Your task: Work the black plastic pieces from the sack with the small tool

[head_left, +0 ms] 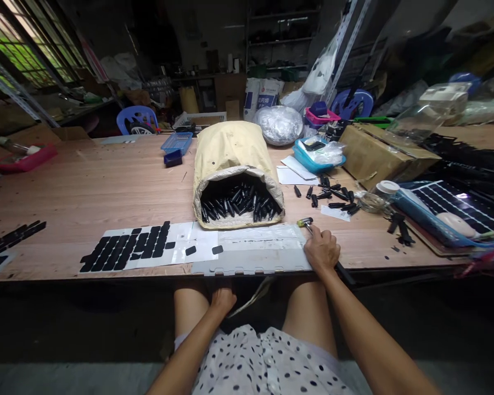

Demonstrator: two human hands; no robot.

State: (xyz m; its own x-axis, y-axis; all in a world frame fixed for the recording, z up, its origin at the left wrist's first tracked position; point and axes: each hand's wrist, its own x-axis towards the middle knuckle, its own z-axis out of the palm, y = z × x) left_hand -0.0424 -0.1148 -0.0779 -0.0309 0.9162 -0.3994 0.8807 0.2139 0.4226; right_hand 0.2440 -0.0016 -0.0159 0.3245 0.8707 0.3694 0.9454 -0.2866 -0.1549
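Note:
My right hand rests at the table's front edge, its fingers wrapped round a small hammer with a yellowish head; the black handle runs out under my wrist. Below the table edge, over my lap, my left hand is curled closed, and whatever it may hold is hidden. A pale strap hangs beside it. Between the hands, a grey plastic sheet lies along the edge. Behind it, a cream woven sack lies with its mouth towards me, full of glossy black pointed parts.
Flat black pieces lie in rows on white paper to the left. More black parts are scattered right of the sack. A cardboard box, a turquoise basket and a blue tray stand to the right.

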